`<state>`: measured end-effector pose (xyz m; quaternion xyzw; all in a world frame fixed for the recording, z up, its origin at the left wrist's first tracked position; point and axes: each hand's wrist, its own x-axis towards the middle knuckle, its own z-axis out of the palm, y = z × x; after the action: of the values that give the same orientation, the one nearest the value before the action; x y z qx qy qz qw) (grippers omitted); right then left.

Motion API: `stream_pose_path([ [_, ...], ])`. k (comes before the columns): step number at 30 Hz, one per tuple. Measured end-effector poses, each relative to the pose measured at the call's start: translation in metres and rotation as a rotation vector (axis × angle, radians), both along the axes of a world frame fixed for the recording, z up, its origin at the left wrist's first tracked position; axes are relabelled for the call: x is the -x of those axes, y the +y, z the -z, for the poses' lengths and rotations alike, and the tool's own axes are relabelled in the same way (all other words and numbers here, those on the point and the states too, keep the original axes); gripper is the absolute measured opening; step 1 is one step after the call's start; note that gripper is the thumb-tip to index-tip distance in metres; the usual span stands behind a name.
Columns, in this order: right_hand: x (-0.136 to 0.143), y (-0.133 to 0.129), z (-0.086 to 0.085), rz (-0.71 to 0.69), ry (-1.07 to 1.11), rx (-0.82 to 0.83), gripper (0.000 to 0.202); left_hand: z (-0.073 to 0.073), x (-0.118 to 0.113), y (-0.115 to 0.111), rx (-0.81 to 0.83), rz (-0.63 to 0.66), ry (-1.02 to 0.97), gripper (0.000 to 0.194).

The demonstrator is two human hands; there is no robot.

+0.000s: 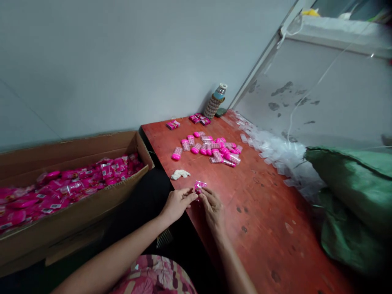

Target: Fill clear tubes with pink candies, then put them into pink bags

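Observation:
A small pink printed packet [200, 185] is held up between my two hands, just above the near-left edge of the red table. My left hand [177, 203] comes in from the left, its thumb and fingers pinched together at the packet's lower left edge. On the other side my right hand [213, 207] grips the packet between thumb and fingers. Beyond the hands lies a loose group of clear plastic containers with pink caps [216, 155], some with rows of small pale pieces inside. A crumpled white scrap [180, 174] rests near my left hand.
A cardboard box [122, 187] full of pink wrapped packs stands left of the red table [257, 245]. Small pink printed stacks [173, 124] and a flask in a knitted sleeve [212, 106] stand at the back. Clear plastic pieces [278, 149] and a green sack [352, 204] line the right.

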<state>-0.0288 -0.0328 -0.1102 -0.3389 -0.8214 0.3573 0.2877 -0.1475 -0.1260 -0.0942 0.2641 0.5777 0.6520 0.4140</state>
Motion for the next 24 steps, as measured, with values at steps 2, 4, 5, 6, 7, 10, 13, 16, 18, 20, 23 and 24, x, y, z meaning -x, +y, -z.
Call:
stream_pose_path([
  [2,0.005,-0.004,-0.007,-0.07,0.027,0.051,0.028,-0.001,0.0,0.001,-0.026,0.005,-0.12,0.028],
  [4,0.013,-0.006,-0.018,-0.191,0.031,0.095,0.028,-0.004,0.003,-0.001,-0.058,-0.017,-0.236,0.03],
  [5,0.018,-0.004,-0.023,-0.255,0.031,0.114,0.028,-0.006,0.005,-0.003,-0.074,-0.036,-0.296,0.03],
  [6,0.023,-0.002,-0.029,-0.306,0.031,0.124,0.028,-0.009,0.008,-0.006,-0.087,-0.054,-0.349,0.029],
  [7,0.031,0.003,-0.034,-0.329,0.029,0.115,0.028,-0.011,0.011,-0.009,-0.094,-0.069,-0.392,0.029],
  [10,0.062,0.024,-0.045,-0.259,-0.015,-0.077,0.027,-0.016,0.018,-0.02,-0.076,-0.094,-0.463,0.028],
  [13,0.105,0.049,-0.049,-0.319,-0.164,-0.398,0.032,-0.018,0.022,-0.028,-0.057,-0.115,-0.481,0.027],
  [16,0.145,0.07,-0.046,-0.509,-0.383,-0.652,0.044,-0.02,0.025,-0.033,-0.06,-0.165,-0.481,0.024],
  [18,0.164,0.081,-0.043,-0.593,-0.479,-0.714,0.047,-0.021,0.029,-0.036,-0.054,-0.207,-0.489,0.022],
  [20,0.175,0.087,-0.04,-0.637,-0.507,-0.71,0.043,-0.023,0.034,-0.039,-0.048,-0.25,-0.507,0.021],
  [23,0.175,0.09,-0.037,-0.638,-0.482,-0.664,0.029,-0.026,0.043,-0.041,-0.042,-0.302,-0.555,0.021],
  [24,0.17,0.088,-0.037,-0.616,-0.47,-0.643,0.025,-0.026,0.046,-0.041,-0.042,-0.319,-0.571,0.021],
])
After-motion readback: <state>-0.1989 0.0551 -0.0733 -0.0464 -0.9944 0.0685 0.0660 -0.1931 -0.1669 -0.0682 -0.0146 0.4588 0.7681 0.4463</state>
